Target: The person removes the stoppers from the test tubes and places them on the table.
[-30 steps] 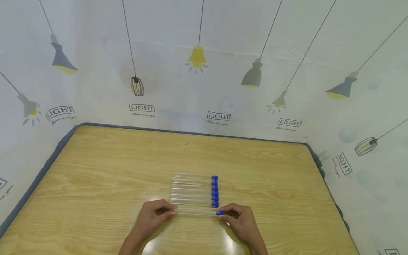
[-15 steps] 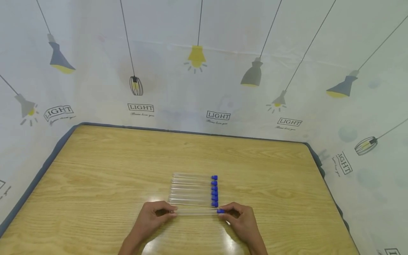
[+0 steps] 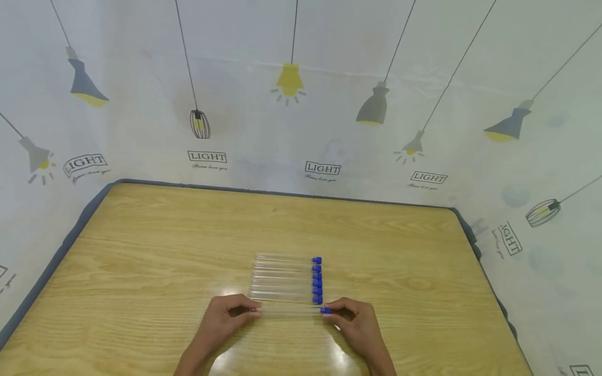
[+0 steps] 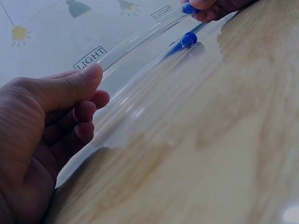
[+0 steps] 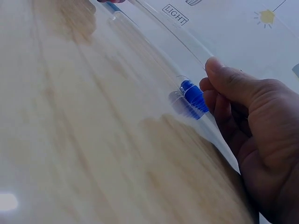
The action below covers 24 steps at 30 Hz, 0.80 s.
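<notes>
A clear test tube (image 3: 289, 310) with a blue cap (image 3: 325, 310) lies crosswise between my two hands. The thumb and fingers of my left hand (image 3: 227, 316) pinch its uncapped end. My right hand (image 3: 355, 319) pinches the tube at the blue cap, largely covering the cap in the right wrist view. Both wrist views show this tube (image 4: 140, 39) held just above the table. Right beyond it, several similar clear tubes (image 3: 282, 287) lie side by side on the table, their blue caps (image 3: 317, 277) all pointing right.
The wood-grain table (image 3: 155, 240) has a dark blue-grey edge (image 3: 282, 194) along its back and sides. A pale wall covering (image 3: 263, 130) printed with hanging lamps rises behind and beside it. Bright reflections (image 3: 338, 357) show near the hands.
The held tube's capped end has come slightly closer to the row than a second ago. Both hands keep their grip in nearly the same place. The head view has shifted a little.
</notes>
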Each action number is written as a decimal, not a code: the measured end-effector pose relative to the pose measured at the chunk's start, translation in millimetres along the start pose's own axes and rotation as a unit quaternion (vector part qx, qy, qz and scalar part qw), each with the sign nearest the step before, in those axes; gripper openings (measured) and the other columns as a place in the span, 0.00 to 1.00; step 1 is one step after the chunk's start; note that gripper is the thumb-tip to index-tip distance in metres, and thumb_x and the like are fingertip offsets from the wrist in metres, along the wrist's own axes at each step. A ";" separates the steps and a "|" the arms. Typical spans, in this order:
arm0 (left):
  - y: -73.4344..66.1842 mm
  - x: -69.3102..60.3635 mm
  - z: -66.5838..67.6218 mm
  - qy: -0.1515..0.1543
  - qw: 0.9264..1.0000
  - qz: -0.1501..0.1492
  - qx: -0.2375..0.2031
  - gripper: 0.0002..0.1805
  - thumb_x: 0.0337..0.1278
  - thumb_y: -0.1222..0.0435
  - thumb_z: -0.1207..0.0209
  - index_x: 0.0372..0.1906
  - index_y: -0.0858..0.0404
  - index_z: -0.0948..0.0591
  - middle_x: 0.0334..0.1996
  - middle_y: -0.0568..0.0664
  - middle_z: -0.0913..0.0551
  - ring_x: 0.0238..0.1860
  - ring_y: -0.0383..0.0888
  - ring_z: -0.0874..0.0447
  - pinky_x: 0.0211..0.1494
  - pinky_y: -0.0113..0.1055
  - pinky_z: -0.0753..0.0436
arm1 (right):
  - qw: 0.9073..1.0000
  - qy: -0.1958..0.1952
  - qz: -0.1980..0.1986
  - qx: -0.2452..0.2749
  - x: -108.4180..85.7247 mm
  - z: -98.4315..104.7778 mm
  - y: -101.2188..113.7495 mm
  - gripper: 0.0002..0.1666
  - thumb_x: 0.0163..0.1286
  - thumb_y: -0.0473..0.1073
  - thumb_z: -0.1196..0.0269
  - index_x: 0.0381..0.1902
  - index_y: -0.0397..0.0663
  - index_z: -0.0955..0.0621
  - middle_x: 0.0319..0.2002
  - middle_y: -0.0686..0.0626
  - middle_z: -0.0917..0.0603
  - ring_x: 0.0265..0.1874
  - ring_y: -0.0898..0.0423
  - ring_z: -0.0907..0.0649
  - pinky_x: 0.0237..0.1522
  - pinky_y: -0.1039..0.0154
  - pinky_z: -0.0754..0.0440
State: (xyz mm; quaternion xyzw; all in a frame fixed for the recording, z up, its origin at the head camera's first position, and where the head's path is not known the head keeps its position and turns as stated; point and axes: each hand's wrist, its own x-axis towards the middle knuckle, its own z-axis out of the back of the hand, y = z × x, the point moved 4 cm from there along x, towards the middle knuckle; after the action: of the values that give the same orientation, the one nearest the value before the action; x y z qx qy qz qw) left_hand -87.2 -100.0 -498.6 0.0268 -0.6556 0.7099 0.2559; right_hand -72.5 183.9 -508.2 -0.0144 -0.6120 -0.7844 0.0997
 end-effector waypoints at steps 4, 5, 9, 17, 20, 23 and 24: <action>0.2 0.5 -0.4 0.001 1.000 -0.006 -0.006 0.09 0.41 0.83 0.34 0.33 0.75 0.17 0.28 0.63 0.15 0.27 0.48 0.15 0.31 0.36 0.16 | 1.000 0.011 0.018 0.004 0.1 0.8 0.1 0.08 0.54 0.32 0.28 0.34 0.38 0.15 0.33 0.47 0.13 0.31 0.54 0.14 0.34 0.62 0.16; -0.1 0.7 -0.6 0.001 1.000 -0.006 -0.004 0.09 0.42 0.83 0.34 0.33 0.75 0.17 0.28 0.62 0.15 0.27 0.48 0.15 0.31 0.35 0.16 | 1.000 0.013 0.020 0.004 0.1 0.8 0.0 0.08 0.54 0.32 0.29 0.34 0.38 0.15 0.33 0.47 0.13 0.31 0.54 0.14 0.34 0.62 0.16; -1.9 1.5 -1.2 -0.001 1.000 -0.001 0.003 0.09 0.42 0.83 0.34 0.33 0.75 0.17 0.28 0.62 0.15 0.27 0.48 0.15 0.30 0.35 0.16 | 1.000 0.010 0.020 -0.004 0.0 0.5 0.4 0.09 0.53 0.31 0.28 0.34 0.38 0.15 0.32 0.48 0.13 0.30 0.55 0.15 0.33 0.63 0.16; 2.7 -0.9 -0.5 -0.002 0.998 0.002 0.067 0.09 0.44 0.80 0.33 0.34 0.71 0.16 0.23 0.55 0.17 0.19 0.46 0.22 0.21 0.32 0.21 | 0.997 0.006 0.056 -0.062 -0.1 -2.5 5.6 0.09 0.52 0.29 0.28 0.33 0.38 0.15 0.27 0.49 0.15 0.25 0.60 0.18 0.27 0.65 0.18; 14.1 -3.9 -0.2 -0.003 0.996 -0.006 0.084 0.10 0.44 0.78 0.32 0.35 0.68 0.16 0.23 0.50 0.18 0.18 0.42 0.26 0.18 0.30 0.24 | 0.995 -0.002 0.055 -0.079 -0.5 -2.8 4.7 0.10 0.52 0.30 0.28 0.33 0.40 0.15 0.26 0.52 0.16 0.24 0.61 0.18 0.26 0.65 0.19; 24.8 -5.5 0.5 0.002 0.995 -0.025 0.096 0.11 0.44 0.77 0.31 0.36 0.64 0.16 0.24 0.46 0.18 0.20 0.39 0.25 0.19 0.28 0.25 | 0.995 -0.008 0.048 -0.086 -0.8 -3.1 1.3 0.10 0.51 0.31 0.27 0.33 0.43 0.15 0.27 0.55 0.16 0.25 0.62 0.19 0.27 0.65 0.19; 26.8 -5.6 1.0 0.003 0.994 -0.036 0.102 0.12 0.44 0.76 0.30 0.36 0.62 0.16 0.25 0.44 0.19 0.21 0.38 0.25 0.20 0.27 0.25 | 0.995 -0.008 0.048 -0.089 -0.7 -3.3 -0.7 0.10 0.52 0.32 0.27 0.33 0.44 0.15 0.27 0.55 0.16 0.25 0.62 0.19 0.26 0.65 0.19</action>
State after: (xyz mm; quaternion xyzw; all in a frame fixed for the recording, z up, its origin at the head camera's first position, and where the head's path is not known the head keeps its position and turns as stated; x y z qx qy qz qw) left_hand -93.3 -103.0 -525.1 0.0738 -0.5776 0.7636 0.2790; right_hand -71.6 181.0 -509.8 -0.0590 -0.5393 -0.8298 0.1306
